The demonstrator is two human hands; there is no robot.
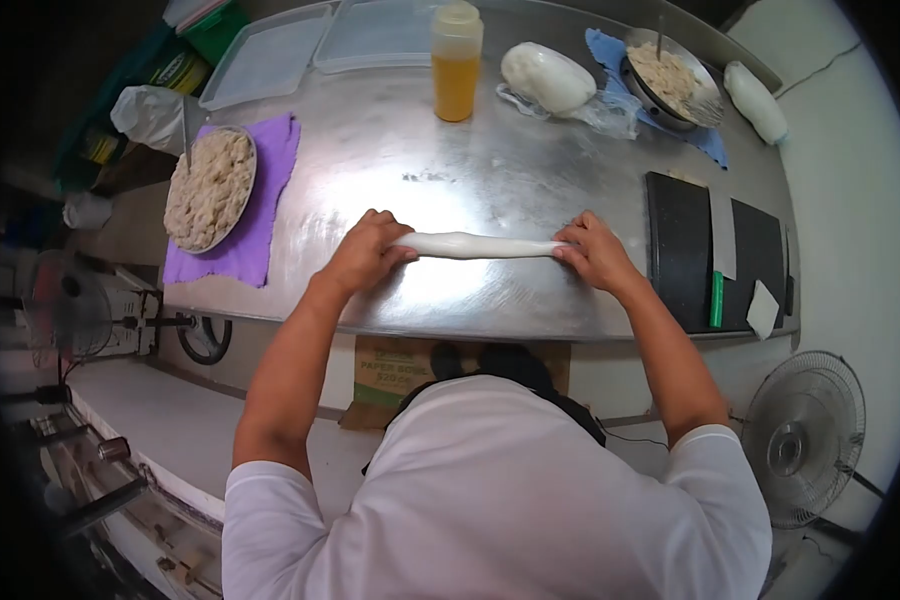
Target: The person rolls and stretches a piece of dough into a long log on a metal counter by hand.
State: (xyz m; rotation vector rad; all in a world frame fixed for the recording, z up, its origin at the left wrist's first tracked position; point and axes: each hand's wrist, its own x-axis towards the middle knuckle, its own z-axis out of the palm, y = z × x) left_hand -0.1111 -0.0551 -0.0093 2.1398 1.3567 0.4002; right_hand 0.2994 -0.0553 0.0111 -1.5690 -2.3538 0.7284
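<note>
Stretched sideways between my two hands is a strip of smooth white dough [480, 246], thicker towards the left and thinner to the right. My left hand [372, 250] is closed on its left end, and my right hand [592, 252] pinches the right end. The strip is just over or on the shiny metal table [490, 300]; I cannot tell whether it touches. Beyond the hands stands a clear squeeze bottle of yellow liquid [456, 75]. To its right a larger white dough lump [548, 77] lies on clear plastic.
A bowl of pale filling [210, 190] rests on a purple cloth [270, 200] at left. Another filling bowl [670, 85] sits back right, near a wrapped white roll [756, 102]. Black boards [678, 230] with a green-handled scraper [717, 298] lie right. Plastic trays [270, 60] stand behind; a fan [805, 440] is at right.
</note>
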